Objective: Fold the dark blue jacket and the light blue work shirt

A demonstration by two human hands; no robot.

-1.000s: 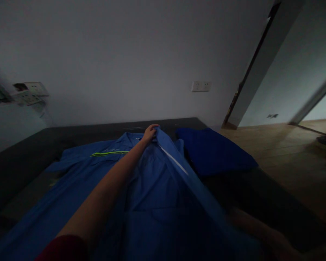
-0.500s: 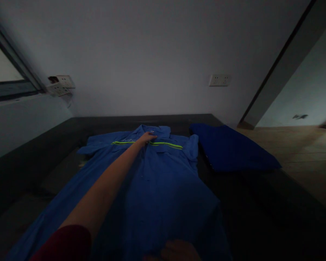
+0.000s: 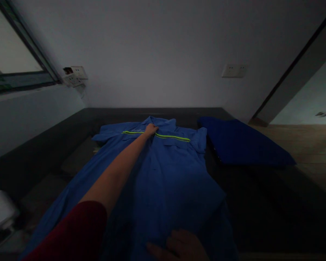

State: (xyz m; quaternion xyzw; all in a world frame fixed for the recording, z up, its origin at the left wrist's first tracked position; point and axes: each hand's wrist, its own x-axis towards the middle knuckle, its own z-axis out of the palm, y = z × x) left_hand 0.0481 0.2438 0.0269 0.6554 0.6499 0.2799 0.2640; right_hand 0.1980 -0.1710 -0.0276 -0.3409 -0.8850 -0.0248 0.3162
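A blue short-sleeved work shirt (image 3: pixel 176 174) with yellow-green stripes lies front up, its collar away from me. My left hand (image 3: pixel 151 129) reaches across it to the front opening just below the collar, with its fingers closed on the shirt's edge there. Low in the view, my right hand (image 3: pixel 183 246) lies on the lower front of the shirt, its thumb apart from the other, slightly bent fingers. Dim light and the frame's bottom edge hide part of that hand.
The shirt is spread on a dark couch-like surface (image 3: pixel 250 214) against a wall. A folded dark blue cloth (image 3: pixel 244 145) lies to its right. At the lower left is a white object (image 3: pixel 1 210). Wall sockets (image 3: pixel 234 70) sit above the surface.
The view has shifted, so the shirt appears higher and further right, and the white object has come into view. More of my right hand shows. My left hand stays at the shirt's upper front.
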